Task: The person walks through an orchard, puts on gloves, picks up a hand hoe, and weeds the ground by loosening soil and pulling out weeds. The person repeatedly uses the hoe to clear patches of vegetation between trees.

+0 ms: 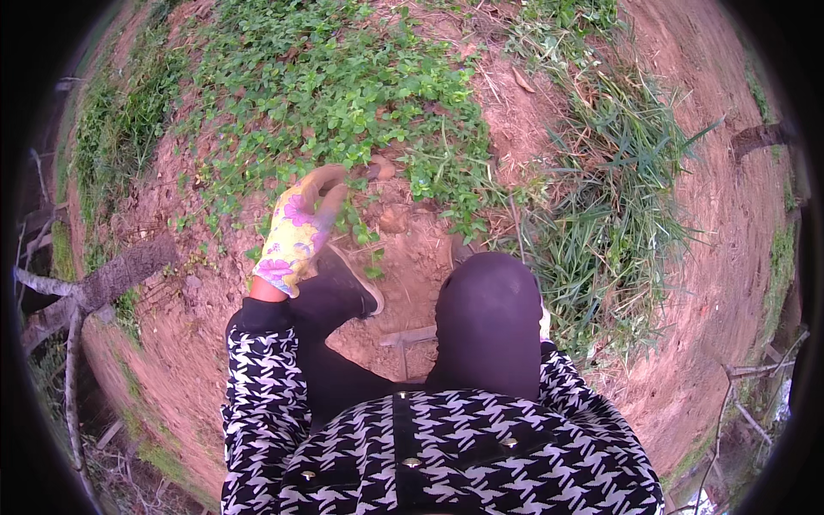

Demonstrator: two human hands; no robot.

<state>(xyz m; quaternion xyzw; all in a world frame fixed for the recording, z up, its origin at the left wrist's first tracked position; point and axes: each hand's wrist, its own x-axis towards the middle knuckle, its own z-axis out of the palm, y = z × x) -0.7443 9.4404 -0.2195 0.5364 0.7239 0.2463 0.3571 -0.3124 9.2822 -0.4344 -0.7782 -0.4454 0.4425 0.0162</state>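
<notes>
My left hand point(302, 222), in a yellow glove with pink flowers, reaches down at the near edge of a patch of leafy green weeds point(360, 96). Its fingers are curled, and a leafy sprig point(360, 228) shows just beside the fingertips. Whether the fingers grip any stem cannot be made out. Only a sliver of my right hand point(545, 324), also gloved, shows past my raised knee point(490, 315). The rest of it is hidden, beside a heap of long grass point(599, 257).
A dark shoe point(351, 283) with a pale sole rests on the reddish soil point(412, 283) below my left hand. A piece of wood point(409, 336) lies between my legs. Small stones point(394, 219) sit near the weeds. Tree trunks point(129, 270) and branches stand at the left and right rims.
</notes>
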